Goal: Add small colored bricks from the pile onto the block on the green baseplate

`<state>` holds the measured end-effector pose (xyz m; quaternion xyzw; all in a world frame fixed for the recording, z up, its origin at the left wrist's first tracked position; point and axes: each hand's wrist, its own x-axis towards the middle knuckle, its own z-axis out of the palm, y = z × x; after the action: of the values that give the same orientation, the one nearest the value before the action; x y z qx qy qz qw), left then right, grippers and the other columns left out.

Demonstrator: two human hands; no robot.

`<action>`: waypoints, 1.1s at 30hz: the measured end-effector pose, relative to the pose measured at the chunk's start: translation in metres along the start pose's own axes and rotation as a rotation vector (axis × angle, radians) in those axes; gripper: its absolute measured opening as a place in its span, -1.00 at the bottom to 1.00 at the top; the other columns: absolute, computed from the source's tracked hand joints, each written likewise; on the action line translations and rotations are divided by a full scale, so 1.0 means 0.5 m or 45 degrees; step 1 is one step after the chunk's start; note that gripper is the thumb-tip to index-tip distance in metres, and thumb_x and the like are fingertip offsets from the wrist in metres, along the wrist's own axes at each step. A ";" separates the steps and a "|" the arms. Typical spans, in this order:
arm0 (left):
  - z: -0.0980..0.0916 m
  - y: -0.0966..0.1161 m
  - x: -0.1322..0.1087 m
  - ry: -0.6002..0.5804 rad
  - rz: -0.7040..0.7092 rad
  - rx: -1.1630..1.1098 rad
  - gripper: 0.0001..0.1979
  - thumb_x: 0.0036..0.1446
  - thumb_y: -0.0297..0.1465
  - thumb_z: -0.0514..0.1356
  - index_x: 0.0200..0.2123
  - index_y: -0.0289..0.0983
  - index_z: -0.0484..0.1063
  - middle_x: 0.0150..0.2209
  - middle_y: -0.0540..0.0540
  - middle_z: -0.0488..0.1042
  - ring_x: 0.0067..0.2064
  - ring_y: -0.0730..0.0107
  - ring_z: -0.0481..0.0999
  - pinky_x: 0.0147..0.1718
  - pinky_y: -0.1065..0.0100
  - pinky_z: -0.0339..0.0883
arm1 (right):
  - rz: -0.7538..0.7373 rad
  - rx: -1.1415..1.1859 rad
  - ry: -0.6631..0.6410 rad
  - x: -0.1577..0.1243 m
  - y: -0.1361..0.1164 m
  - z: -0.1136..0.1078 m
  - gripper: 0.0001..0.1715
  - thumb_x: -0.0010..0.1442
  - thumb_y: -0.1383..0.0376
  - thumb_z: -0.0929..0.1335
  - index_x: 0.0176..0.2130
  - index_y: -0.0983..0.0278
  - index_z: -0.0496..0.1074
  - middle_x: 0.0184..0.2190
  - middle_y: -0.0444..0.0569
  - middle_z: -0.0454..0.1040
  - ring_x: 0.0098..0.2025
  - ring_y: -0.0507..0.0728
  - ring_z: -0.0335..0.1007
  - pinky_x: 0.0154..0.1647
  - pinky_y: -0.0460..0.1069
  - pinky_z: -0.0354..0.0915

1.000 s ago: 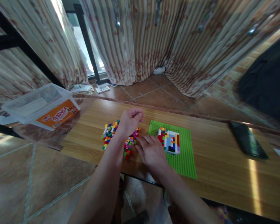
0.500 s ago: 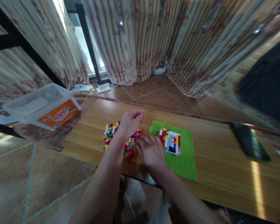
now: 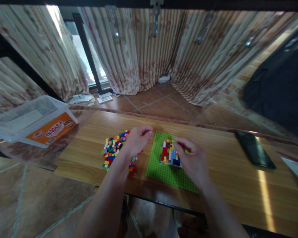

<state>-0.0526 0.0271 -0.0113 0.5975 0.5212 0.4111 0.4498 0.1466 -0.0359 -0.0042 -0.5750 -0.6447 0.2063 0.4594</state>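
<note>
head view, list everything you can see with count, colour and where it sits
loose bricks: too many to count, mixed colours, tabletop left of the baseplate
baseplate: one, green, on the table
brick build: one, multicoloured, on the baseplate
table: one, wood-brown, centre
dark flat object: one, blackish, table's right part
white sheet: one, right edge
plastic bin: one, clear with orange label, left of the table
papers: several, mostly white, floor near the window
curtains: count unclear, striped beige and reddish, background
dark bulky thing: one, blackish, far right
floor: one, brown tiles
left hand: one, bare, between bricks and build
right hand: one, bare, at the build
</note>
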 end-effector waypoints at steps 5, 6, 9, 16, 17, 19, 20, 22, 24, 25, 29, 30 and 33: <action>0.002 -0.005 0.004 -0.052 0.072 0.132 -0.81 0.12 -0.39 0.15 -0.29 -0.30 0.54 -0.37 -0.06 0.56 -0.32 0.41 0.51 -0.29 0.40 0.39 | 0.080 -0.147 -0.025 0.021 0.042 -0.023 -0.77 0.20 0.24 0.32 -0.28 0.22 0.58 -0.24 -0.01 0.59 -0.18 0.17 0.50 -0.10 0.08 0.34; 0.002 -0.004 0.004 -0.064 0.075 0.151 -0.82 0.12 -0.38 0.15 -0.30 -0.30 0.54 -0.39 -0.05 0.55 -0.33 0.41 0.50 -0.31 0.41 0.38 | 0.070 -0.167 -0.045 0.022 0.045 -0.021 -0.76 0.20 0.23 0.31 -0.29 0.22 0.58 -0.24 -0.01 0.59 -0.17 0.18 0.49 -0.08 0.09 0.34; 0.005 0.000 0.001 -0.099 0.076 0.168 -0.83 0.12 -0.37 0.14 -0.35 -0.30 0.52 -0.42 -0.04 0.53 -0.35 0.42 0.49 -0.34 0.42 0.36 | 0.059 -0.189 -0.058 0.023 0.046 -0.013 -0.74 0.20 0.21 0.30 -0.30 0.20 0.59 -0.25 0.00 0.60 -0.16 0.19 0.49 -0.06 0.11 0.33; 0.014 0.001 -0.002 -0.149 0.074 0.148 -0.84 0.13 -0.39 0.12 -0.36 -0.29 0.49 -0.42 -0.04 0.52 -0.35 0.41 0.48 -0.32 0.41 0.38 | 0.226 -0.037 0.008 0.031 0.049 -0.006 -0.76 0.12 0.19 0.35 -0.33 0.20 0.61 -0.27 -0.02 0.63 -0.19 0.19 0.52 -0.09 0.09 0.35; 0.015 0.001 -0.001 -0.150 0.075 0.148 -0.84 0.13 -0.39 0.12 -0.38 -0.29 0.49 -0.42 -0.04 0.52 -0.35 0.41 0.48 -0.32 0.41 0.38 | 0.243 -0.009 0.016 0.031 0.049 -0.006 -0.76 0.10 0.18 0.35 -0.33 0.21 0.61 -0.28 -0.02 0.63 -0.21 0.18 0.52 -0.11 0.08 0.36; 0.015 0.001 -0.001 -0.149 0.075 0.153 -0.84 0.12 -0.40 0.12 -0.38 -0.29 0.49 -0.42 -0.04 0.52 -0.35 0.41 0.49 -0.32 0.41 0.39 | 0.270 0.029 0.026 0.031 0.049 -0.004 -0.76 0.08 0.18 0.36 -0.34 0.22 0.61 -0.31 -0.02 0.64 -0.24 0.17 0.53 -0.16 0.07 0.38; 0.016 0.001 -0.001 -0.146 0.073 0.157 -0.84 0.12 -0.40 0.12 -0.37 -0.29 0.49 -0.43 -0.04 0.52 -0.36 0.41 0.49 -0.32 0.40 0.39 | 0.280 0.040 0.025 0.031 0.049 -0.003 -0.76 0.07 0.18 0.37 -0.34 0.22 0.61 -0.32 -0.02 0.64 -0.26 0.17 0.53 -0.17 0.06 0.38; 0.016 0.003 -0.001 -0.142 0.070 0.170 -0.84 0.13 -0.41 0.12 -0.34 -0.30 0.50 -0.42 -0.04 0.53 -0.36 0.41 0.49 -0.32 0.40 0.39 | 0.293 0.059 0.018 0.031 0.050 0.000 -0.76 0.05 0.18 0.38 -0.34 0.22 0.62 -0.33 -0.03 0.64 -0.29 0.16 0.52 -0.19 0.06 0.39; 0.016 0.006 -0.003 -0.134 0.075 0.193 -0.84 0.13 -0.42 0.12 -0.33 -0.30 0.51 -0.42 -0.04 0.53 -0.36 0.41 0.50 -0.32 0.40 0.39 | 0.313 0.080 0.016 0.032 0.053 0.002 -0.75 0.04 0.18 0.38 -0.34 0.22 0.62 -0.34 -0.03 0.64 -0.31 0.16 0.52 -0.20 0.06 0.39; 0.016 0.008 -0.003 -0.133 0.079 0.205 -0.84 0.13 -0.42 0.12 -0.32 -0.30 0.51 -0.41 -0.04 0.54 -0.35 0.41 0.50 -0.32 0.40 0.38 | 0.324 0.095 0.015 0.032 0.056 0.003 -0.75 0.03 0.18 0.39 -0.33 0.22 0.63 -0.34 -0.03 0.64 -0.31 0.16 0.52 -0.20 0.06 0.40; 0.016 0.010 -0.005 -0.140 0.092 0.246 -0.82 0.14 -0.44 0.12 -0.31 -0.31 0.53 -0.40 -0.05 0.55 -0.33 0.40 0.50 -0.31 0.41 0.38 | 0.386 0.181 0.011 0.034 0.065 0.003 -0.74 0.00 0.18 0.42 -0.32 0.24 0.63 -0.34 -0.01 0.65 -0.32 0.15 0.53 -0.21 0.06 0.42; 0.017 0.011 -0.004 -0.137 0.094 0.254 -0.82 0.14 -0.44 0.12 -0.30 -0.31 0.54 -0.39 -0.05 0.56 -0.33 0.40 0.51 -0.31 0.41 0.39 | 0.399 0.207 0.007 0.035 0.067 0.003 -0.74 -0.01 0.18 0.43 -0.32 0.24 0.63 -0.34 -0.01 0.65 -0.32 0.15 0.53 -0.22 0.05 0.42; 0.026 0.014 -0.006 -0.125 0.116 0.280 -0.79 0.15 -0.45 0.12 -0.23 -0.32 0.56 -0.32 -0.09 0.60 -0.28 0.37 0.54 -0.24 0.37 0.42 | 0.428 0.277 -0.021 0.037 0.072 0.002 -0.72 -0.03 0.17 0.45 -0.31 0.25 0.63 -0.33 -0.01 0.65 -0.34 0.15 0.53 -0.24 0.05 0.44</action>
<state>-0.0388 0.0226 -0.0081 0.6858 0.5126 0.3418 0.3874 0.1674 -0.0094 -0.0270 -0.6200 -0.5172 0.3533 0.4725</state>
